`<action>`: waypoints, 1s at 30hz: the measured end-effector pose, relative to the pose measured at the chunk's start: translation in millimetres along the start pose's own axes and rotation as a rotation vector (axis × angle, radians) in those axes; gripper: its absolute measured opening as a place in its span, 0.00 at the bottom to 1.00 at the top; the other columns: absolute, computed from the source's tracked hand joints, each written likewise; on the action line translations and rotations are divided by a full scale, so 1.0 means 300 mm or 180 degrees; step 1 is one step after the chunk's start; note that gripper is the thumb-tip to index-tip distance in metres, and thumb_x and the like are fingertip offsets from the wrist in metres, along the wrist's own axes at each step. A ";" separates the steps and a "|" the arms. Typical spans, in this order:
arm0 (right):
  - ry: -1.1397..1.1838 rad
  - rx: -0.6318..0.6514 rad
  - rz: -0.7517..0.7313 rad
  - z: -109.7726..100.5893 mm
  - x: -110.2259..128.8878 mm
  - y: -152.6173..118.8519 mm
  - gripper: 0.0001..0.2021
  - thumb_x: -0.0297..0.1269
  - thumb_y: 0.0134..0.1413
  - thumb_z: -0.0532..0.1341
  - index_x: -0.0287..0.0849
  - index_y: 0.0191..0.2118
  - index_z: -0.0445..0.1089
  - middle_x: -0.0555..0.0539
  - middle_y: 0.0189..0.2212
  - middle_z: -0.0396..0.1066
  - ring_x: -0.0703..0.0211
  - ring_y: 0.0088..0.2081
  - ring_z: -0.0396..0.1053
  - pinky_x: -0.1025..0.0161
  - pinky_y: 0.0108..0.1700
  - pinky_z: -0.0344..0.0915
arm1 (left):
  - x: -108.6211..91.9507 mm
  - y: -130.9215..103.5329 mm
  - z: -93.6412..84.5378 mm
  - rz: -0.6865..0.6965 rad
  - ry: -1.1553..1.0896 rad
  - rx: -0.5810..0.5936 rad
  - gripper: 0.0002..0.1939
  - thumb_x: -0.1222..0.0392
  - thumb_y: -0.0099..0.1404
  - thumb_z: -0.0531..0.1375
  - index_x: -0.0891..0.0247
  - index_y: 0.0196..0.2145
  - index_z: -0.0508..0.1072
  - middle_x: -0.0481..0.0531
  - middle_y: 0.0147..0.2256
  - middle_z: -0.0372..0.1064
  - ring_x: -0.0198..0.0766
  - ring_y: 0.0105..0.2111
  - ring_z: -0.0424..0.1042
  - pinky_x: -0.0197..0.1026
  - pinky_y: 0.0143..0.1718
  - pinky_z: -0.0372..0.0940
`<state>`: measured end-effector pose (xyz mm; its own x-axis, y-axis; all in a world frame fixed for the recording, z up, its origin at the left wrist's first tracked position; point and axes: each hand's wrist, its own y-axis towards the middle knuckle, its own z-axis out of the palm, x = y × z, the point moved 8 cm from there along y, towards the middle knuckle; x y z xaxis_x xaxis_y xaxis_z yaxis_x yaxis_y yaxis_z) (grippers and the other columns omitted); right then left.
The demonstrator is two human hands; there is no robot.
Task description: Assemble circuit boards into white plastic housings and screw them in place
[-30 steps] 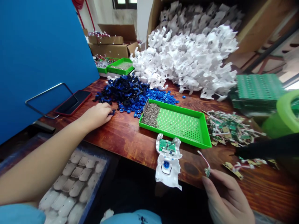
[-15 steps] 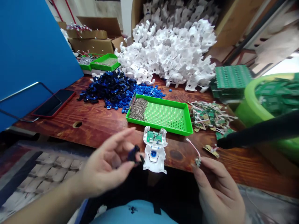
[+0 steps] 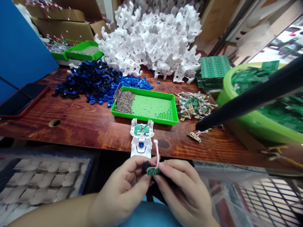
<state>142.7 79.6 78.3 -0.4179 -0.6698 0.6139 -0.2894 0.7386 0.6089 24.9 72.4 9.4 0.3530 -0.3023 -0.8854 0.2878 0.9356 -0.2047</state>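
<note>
Both hands meet at the front, just below the white shell pieces. My left hand (image 3: 127, 186) is closed on a small black part (image 3: 146, 166). My right hand (image 3: 182, 186) pinches a small green circuit board (image 3: 152, 171), whose red and white cable (image 3: 157, 153) stands up with a white plug at its end. The board lies against the black part, between the fingertips. Behind them, a white shell (image 3: 141, 147) with a blue round piece sits at the table edge, touching another white shell (image 3: 132, 130) that holds a green board.
A green tray (image 3: 175, 110) of small metal parts lies beyond the shells. Blue and black parts (image 3: 90, 77), white shells (image 3: 151, 41) and wired boards (image 3: 194, 104) are heaped around it. A dark bar (image 3: 248, 91) crosses the right side before a green tub (image 3: 228, 85).
My right hand has moved left with the cabled board, bringing it against the black part in my left hand. The camera view has shifted, so the table things appear farther left and higher.
</note>
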 end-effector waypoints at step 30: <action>0.0609 0.0228 -0.0239 0.004 -0.017 -0.026 0.23 0.16 0.49 0.58 0.41 0.51 0.65 0.43 0.39 0.70 0.63 0.39 0.72 0.71 0.38 0.73 | -0.151 -0.058 0.040 0.2095 0.3196 0.0695 0.36 0.77 0.60 0.51 0.56 0.63 0.49 0.50 0.59 0.62 0.32 0.55 0.65 0.30 0.56 0.57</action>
<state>146.0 77.2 69.9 -0.2237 -0.7204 0.6565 -0.3768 0.6851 0.6234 14.7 67.6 58.2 -0.3292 0.5836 -0.7423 0.4910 0.7773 0.3934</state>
